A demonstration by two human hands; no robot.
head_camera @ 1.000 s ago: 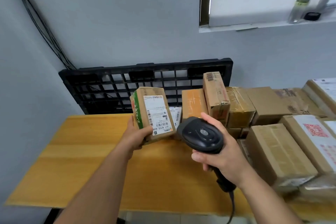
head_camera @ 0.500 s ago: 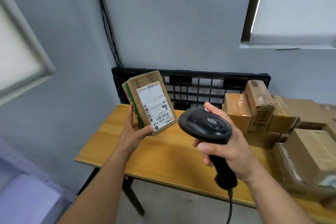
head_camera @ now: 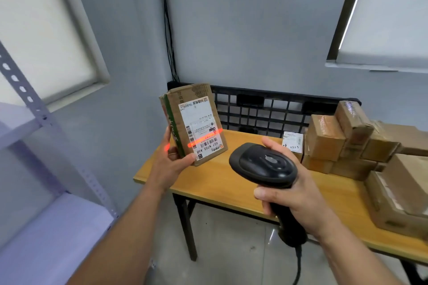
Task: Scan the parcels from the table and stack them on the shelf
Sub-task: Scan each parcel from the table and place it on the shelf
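Observation:
My left hand point(head_camera: 168, 164) grips a small brown cardboard parcel point(head_camera: 193, 122) by its lower end and holds it upright above the left end of the wooden table point(head_camera: 231, 183). Its white label faces me, and a red scan line crosses the barcode. My right hand point(head_camera: 294, 194) grips a black handheld barcode scanner point(head_camera: 264, 165), whose head points at the label. Several more brown parcels point(head_camera: 347, 136) are piled on the right part of the table. The grey metal shelf point(head_camera: 46, 222) stands at the left.
A black plastic pallet point(head_camera: 261, 111) leans against the wall behind the table. A small white-labelled packet point(head_camera: 293, 142) stands beside the pile. The scanner's cable point(head_camera: 297, 266) hangs down toward the tiled floor. A window with a blind is on the left wall.
My view has turned left, bringing the shelf into sight. The parcel has been tilted more upright, and the red scan line now shows across its label.

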